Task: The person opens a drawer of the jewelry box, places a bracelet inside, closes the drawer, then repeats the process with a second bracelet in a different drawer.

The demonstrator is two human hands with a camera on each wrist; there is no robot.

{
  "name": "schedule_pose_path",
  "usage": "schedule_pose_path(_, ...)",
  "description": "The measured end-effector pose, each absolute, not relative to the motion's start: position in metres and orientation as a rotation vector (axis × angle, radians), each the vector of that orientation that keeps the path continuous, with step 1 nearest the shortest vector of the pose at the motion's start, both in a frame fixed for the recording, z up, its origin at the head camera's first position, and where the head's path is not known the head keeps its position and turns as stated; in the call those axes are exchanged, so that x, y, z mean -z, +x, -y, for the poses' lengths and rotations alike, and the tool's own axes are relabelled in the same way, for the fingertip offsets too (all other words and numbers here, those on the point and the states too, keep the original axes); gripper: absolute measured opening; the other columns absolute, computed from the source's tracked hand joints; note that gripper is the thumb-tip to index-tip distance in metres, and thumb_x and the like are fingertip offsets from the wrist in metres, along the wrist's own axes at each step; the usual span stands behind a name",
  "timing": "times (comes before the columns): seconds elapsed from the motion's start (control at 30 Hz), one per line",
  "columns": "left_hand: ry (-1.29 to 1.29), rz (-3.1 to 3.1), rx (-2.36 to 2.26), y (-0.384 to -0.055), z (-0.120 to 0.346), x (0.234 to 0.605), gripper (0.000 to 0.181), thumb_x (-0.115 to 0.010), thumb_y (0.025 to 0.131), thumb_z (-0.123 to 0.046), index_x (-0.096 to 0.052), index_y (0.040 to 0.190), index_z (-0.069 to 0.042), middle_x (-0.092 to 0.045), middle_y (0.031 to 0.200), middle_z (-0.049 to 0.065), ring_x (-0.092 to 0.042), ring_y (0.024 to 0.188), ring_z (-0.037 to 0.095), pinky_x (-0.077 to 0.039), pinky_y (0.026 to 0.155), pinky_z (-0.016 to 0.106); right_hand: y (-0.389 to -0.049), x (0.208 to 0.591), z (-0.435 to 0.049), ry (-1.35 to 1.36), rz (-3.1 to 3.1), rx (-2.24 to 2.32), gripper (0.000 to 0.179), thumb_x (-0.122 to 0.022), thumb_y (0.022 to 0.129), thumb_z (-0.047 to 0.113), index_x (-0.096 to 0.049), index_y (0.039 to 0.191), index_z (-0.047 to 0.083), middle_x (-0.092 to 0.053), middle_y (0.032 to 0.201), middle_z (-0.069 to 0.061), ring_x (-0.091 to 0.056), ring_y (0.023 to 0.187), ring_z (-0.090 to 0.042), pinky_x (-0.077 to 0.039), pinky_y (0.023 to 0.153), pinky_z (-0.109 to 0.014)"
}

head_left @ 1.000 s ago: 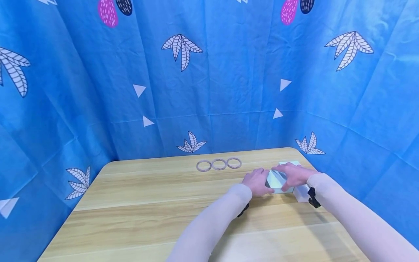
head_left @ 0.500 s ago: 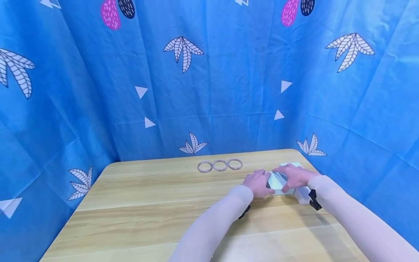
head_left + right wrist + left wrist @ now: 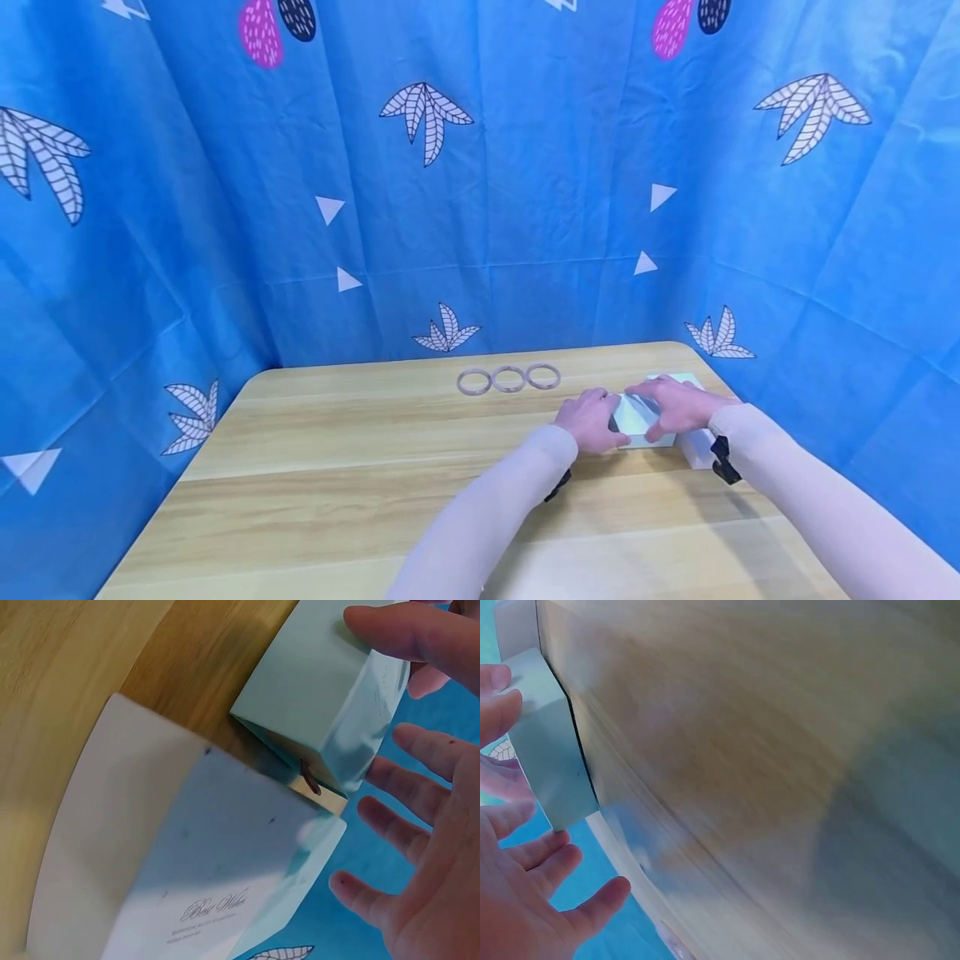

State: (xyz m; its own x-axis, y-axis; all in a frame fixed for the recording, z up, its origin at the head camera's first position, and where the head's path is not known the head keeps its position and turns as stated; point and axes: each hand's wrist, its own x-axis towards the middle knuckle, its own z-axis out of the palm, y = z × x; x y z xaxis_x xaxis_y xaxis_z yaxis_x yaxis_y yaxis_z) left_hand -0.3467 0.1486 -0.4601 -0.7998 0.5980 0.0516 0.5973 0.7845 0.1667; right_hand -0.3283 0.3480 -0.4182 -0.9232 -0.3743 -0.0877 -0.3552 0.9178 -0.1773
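A pale mint box [image 3: 637, 417] lies between both hands on the right of the table. My left hand [image 3: 588, 421] holds its left end, the thumb at the near side and fingers reaching over to the far side. From the right, my right hand [image 3: 678, 405] spans the same box; in the right wrist view its thumb [image 3: 379, 628] presses one face. A beige end with a brown ribbon tab [image 3: 310, 780] shows there too. Beside it stands a white and mint box [image 3: 217, 847] printed "Best Wishes", partly hidden under the right forearm in the head view.
Three greyish-mauve rings [image 3: 509, 379] lie in a touching row near the back edge of the wooden table [image 3: 337, 467]. A blue patterned curtain [image 3: 555, 208] hangs behind the table and at both sides.
Both hands and the mint box keep nearly the same place. The whole head view shifts slightly, so the table and rings appear a little farther right.
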Motion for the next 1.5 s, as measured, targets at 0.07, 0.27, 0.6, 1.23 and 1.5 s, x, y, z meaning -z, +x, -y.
schedule_pose_path(0.07, 0.992, -2.961, -0.284, -0.347, -0.146, 0.460, 0.073, -0.064, 0.088, -0.066, -0.044, 0.150, -0.035, -0.049, 0.148, -0.009, -0.047, 0.134, 0.010, -0.045, 0.107, 0.038, -0.328, 0.418, -0.346, -0.570, -2.961, 0.246, 0.084, -0.087, 0.071, 0.036, -0.055, 0.144, 0.012, -0.058, 0.142, -0.016, -0.050, 0.124, -0.038, -0.043, 0.093, -0.070)
schedule_pose_path(0.27, 1.003, -2.958, -0.324, -0.350, -0.137, 0.460, 0.073, -0.064, 0.087, -0.067, -0.043, 0.150, -0.037, -0.051, 0.144, -0.010, -0.049, 0.130, 0.010, -0.045, 0.106, 0.040, -0.326, 0.414, -0.341, -0.603, -2.952, 0.307, 0.085, -0.086, 0.071, 0.036, -0.054, 0.145, 0.009, -0.057, 0.141, -0.019, -0.050, 0.121, -0.038, -0.046, 0.088, -0.065)
schedule_pose_path(0.6, 1.017, -2.971, -0.354, -0.346, -0.120, 0.451, 0.074, -0.065, 0.086, -0.065, -0.044, 0.150, -0.036, -0.052, 0.141, -0.009, -0.051, 0.126, 0.011, -0.047, 0.101, 0.038, -0.325, 0.414, -0.332, -0.599, -2.932, 0.392, 0.088, -0.086, 0.072, 0.038, -0.051, 0.147, 0.010, -0.050, 0.147, -0.024, -0.048, 0.129, -0.044, -0.046, 0.095, -0.067)
schedule_pose_path(1.23, 1.010, -2.992, -0.361, -0.340, -0.085, 0.443, 0.077, -0.064, 0.087, -0.065, -0.043, 0.153, -0.033, -0.049, 0.145, -0.007, -0.049, 0.130, 0.012, -0.044, 0.108, 0.041, -0.331, 0.412, -0.308, -0.736, -2.966, 0.390, 0.085, -0.086, 0.071, 0.044, -0.055, 0.143, 0.012, -0.054, 0.143, -0.020, -0.051, 0.126, -0.038, -0.049, 0.093, -0.057)
schedule_pose_path(1.5, 0.990, -2.998, -0.391, -0.337, -0.068, 0.438, 0.076, -0.066, 0.086, -0.064, -0.043, 0.152, -0.034, -0.048, 0.145, -0.007, -0.048, 0.129, 0.014, -0.042, 0.110, 0.043, -0.331, 0.407, -0.293, -0.760, -2.966, 0.409, 0.083, -0.086, 0.071, 0.043, -0.057, 0.142, 0.012, -0.054, 0.142, -0.019, -0.053, 0.118, -0.033, -0.051, 0.086, -0.050)
